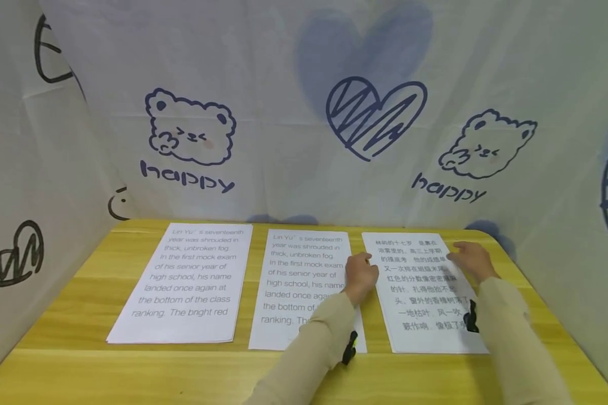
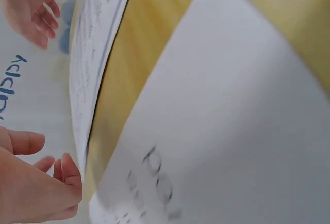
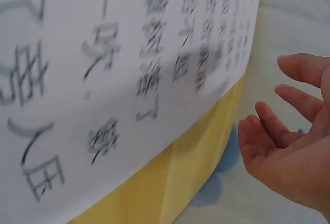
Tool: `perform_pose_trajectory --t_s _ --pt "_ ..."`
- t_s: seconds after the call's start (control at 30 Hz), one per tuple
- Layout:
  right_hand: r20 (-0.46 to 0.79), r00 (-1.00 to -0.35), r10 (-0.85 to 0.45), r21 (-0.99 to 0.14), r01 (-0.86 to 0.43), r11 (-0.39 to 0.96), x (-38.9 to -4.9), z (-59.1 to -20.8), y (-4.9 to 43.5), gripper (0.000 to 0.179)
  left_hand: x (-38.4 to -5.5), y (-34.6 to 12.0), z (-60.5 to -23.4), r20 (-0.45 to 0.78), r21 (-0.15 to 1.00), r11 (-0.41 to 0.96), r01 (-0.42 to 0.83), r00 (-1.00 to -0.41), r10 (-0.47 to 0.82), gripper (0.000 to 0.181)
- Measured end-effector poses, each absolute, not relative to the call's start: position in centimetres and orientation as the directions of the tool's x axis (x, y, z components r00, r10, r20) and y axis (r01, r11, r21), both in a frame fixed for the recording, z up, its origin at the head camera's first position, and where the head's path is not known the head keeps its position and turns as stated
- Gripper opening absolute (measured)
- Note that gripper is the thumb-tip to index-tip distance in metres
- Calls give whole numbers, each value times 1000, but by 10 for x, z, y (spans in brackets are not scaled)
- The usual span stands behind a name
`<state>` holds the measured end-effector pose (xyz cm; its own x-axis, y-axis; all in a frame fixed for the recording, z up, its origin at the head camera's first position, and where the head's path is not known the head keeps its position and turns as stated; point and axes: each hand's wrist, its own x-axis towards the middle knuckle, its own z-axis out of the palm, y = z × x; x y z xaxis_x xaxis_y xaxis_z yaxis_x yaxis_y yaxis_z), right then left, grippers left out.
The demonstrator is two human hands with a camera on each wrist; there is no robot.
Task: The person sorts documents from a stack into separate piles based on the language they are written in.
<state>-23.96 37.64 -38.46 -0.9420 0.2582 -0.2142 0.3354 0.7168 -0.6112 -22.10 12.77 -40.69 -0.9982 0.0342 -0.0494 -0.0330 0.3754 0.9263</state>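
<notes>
On the right of the table lies a stack of white sheets with Chinese text [image 1: 418, 292]. My left hand [image 1: 361, 275] hovers at its left side, over the gap beside the middle stack of English-text sheets [image 1: 304, 270]. In the left wrist view that left hand [image 2: 38, 182] has loosely bent fingers and holds nothing. My right hand [image 1: 475, 261] is at the Chinese stack's upper right edge. Seen from the right wrist, the right hand [image 3: 294, 136] is apart from the paper, its fingers relaxed and thumb spread, with nothing between them.
A third stack of English-text sheets [image 1: 182, 281] lies at the left. All three stacks sit side by side on a yellow wooden table [image 1: 182, 371]. White cloth [image 1: 284, 152] printed with bears and hearts hangs behind and at both sides.
</notes>
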Motion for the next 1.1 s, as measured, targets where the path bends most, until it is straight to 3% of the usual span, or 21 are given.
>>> perform_pose_trajectory --t_s 0.3,0.53,0.8,0.97,1.1 --pt "-233 -958 169 -664 283 692 -257 -386 345 57 -226 79 -401 -157 905 422 -58 -966 204 40" --pt "-193 -975 110 -651 211 729 -298 -443 351 51 -234 38 -395 -184 881 469 -60 -957 224 39" --pt "-241 -970 15 -715 188 674 -256 -380 269 50 -241 -3 -388 -127 881 472 -27 -975 180 40" --pt "-301 -951 -68 -777 203 595 -248 -377 246 56 -244 -33 -391 -112 869 493 -51 -989 95 40" --pt "-285 -950 -127 -811 168 560 -243 -380 230 57 -242 -55 -395 -173 876 460 -146 -985 15 45"
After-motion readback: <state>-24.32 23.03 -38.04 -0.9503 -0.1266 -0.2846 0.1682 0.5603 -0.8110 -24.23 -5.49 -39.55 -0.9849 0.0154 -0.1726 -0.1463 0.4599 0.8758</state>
